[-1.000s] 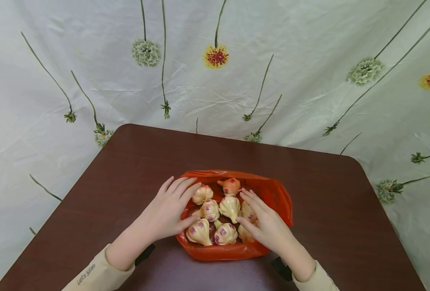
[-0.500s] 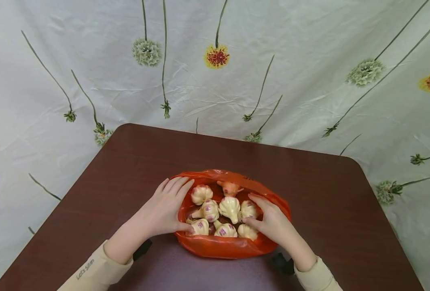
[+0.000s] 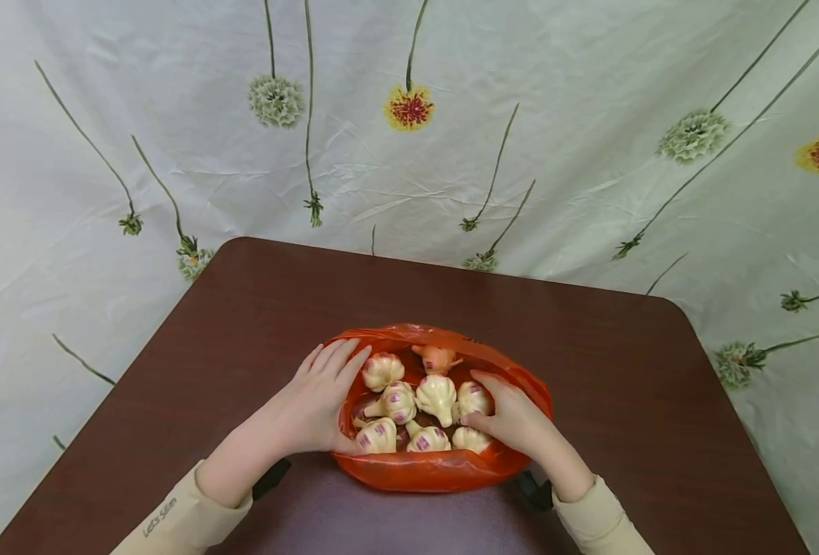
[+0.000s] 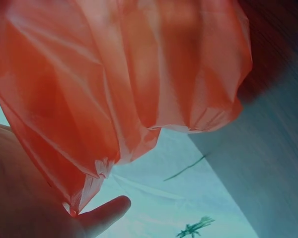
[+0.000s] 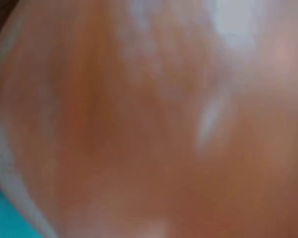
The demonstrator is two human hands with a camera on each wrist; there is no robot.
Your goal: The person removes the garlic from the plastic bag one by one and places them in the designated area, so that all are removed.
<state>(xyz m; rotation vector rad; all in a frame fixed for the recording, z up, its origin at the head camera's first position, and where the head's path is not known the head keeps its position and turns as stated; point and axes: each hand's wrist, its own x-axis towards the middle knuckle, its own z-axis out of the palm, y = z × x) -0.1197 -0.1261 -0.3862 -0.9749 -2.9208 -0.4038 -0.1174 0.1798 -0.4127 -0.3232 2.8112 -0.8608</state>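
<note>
An orange-red plastic bag (image 3: 423,470) lies on the table with its mouth wide, showing several garlic bulbs (image 3: 437,397) and one orange bulb-shaped piece (image 3: 435,359). My left hand (image 3: 312,401) holds the bag's left rim. In the left wrist view its thumb (image 4: 107,213) sticks out beside the drawn-up plastic (image 4: 94,173). My right hand (image 3: 516,416) reaches inside the bag's right part; index finger and thumb lie apart on either side of a bulb (image 3: 474,399). Whether they grip it cannot be told. In the right wrist view, blurred orange plastic (image 5: 139,124) fills almost everything.
Beneath the bag is a dark brown table (image 3: 624,370) with rounded far corners. A pale curtain (image 3: 575,116) printed with flowers hangs behind it. A dark wrist strap (image 3: 534,491) shows under the right wrist.
Both hands came down from above the bulbs; the left now meets the rim and the right has moved outward. The bag's front edge rose over the nearest bulbs. Little moved in the last half second.
</note>
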